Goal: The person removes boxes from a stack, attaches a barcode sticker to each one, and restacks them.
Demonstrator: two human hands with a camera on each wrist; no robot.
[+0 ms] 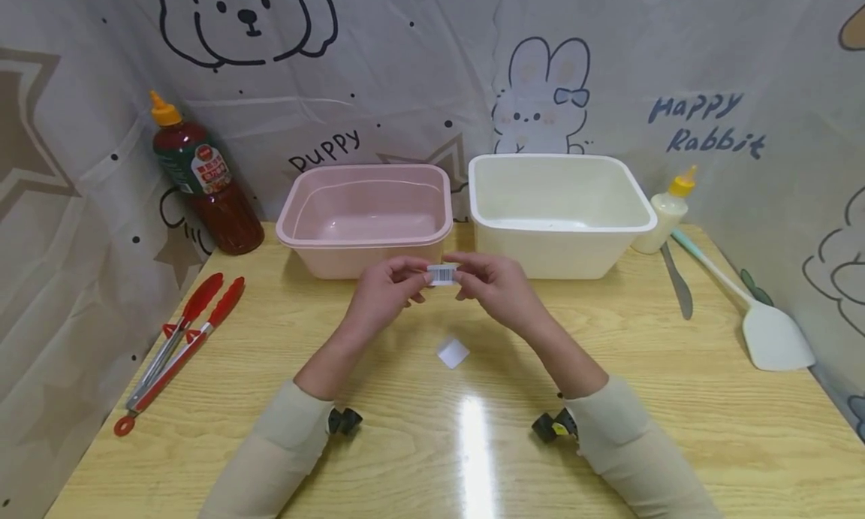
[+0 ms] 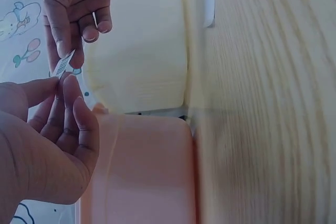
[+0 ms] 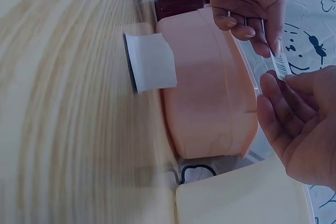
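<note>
A small white barcode label [image 1: 442, 274] is stretched between both hands, just in front of the two bins. My left hand [image 1: 387, 295] pinches its left end between thumb and forefinger; my right hand [image 1: 501, 290] pinches the other end the same way. The left wrist view shows the label [image 2: 63, 65] edge-tilted between the fingertips, black bars visible. Below the hands, a small white square of paper [image 1: 452, 351] lies on the table with an edge lifted; the right wrist view shows this paper [image 3: 152, 61] curling up from the wood.
Behind the hands stand a pink bin [image 1: 365, 260] and a white bin [image 1: 547, 252]. Red-handled tongs [image 1: 182, 346] and a red sauce bottle [image 1: 209, 181] are at left. At right are a cream bottle [image 1: 662, 218], a knife [image 1: 678, 282] and a white spatula [image 1: 773, 335].
</note>
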